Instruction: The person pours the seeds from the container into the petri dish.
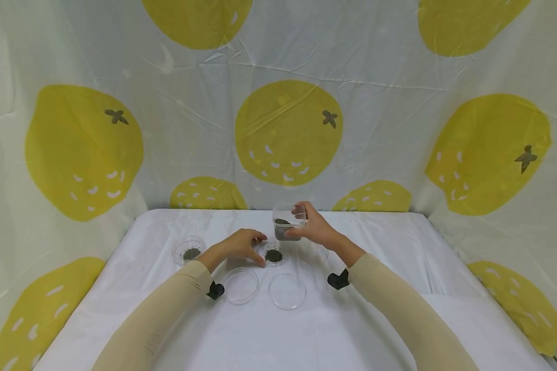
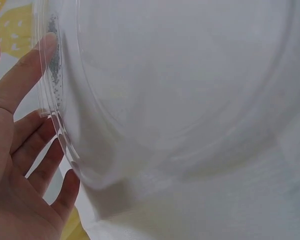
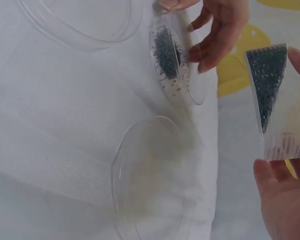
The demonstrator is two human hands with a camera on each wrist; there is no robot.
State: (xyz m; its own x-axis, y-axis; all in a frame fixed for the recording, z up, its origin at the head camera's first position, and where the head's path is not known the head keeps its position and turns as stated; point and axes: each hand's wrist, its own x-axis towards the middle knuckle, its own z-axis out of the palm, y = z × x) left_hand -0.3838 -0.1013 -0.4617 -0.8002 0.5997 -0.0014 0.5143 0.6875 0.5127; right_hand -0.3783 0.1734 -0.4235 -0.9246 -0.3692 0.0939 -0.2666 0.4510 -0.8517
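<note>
My left hand point(image 1: 239, 244) grips the edge of a clear petri dish point(image 1: 268, 263) on the table, thumb on the near side and fingers beyond it. Dark granules point(image 3: 166, 52) lie in a patch inside this dish, with loose specks around them. Just above and to its right, my right hand point(image 1: 319, 228) holds a clear plastic cup point(image 1: 296, 220) raised over the table. Thumb and fingers span the cup's sides. More dark granules point(image 3: 267, 82) fill part of the cup, slanting to one side in the right wrist view.
Another petri dish point(image 1: 176, 247) with dark granules stands at the left. Two clear round dishes or lids, one left point(image 1: 241, 286) and one right point(image 1: 287, 291), lie nearer me. A third clear round piece point(image 1: 322, 256) lies below the right hand. A lemon-print sheet point(image 1: 190, 113) hangs behind the white-covered table point(image 1: 288, 340).
</note>
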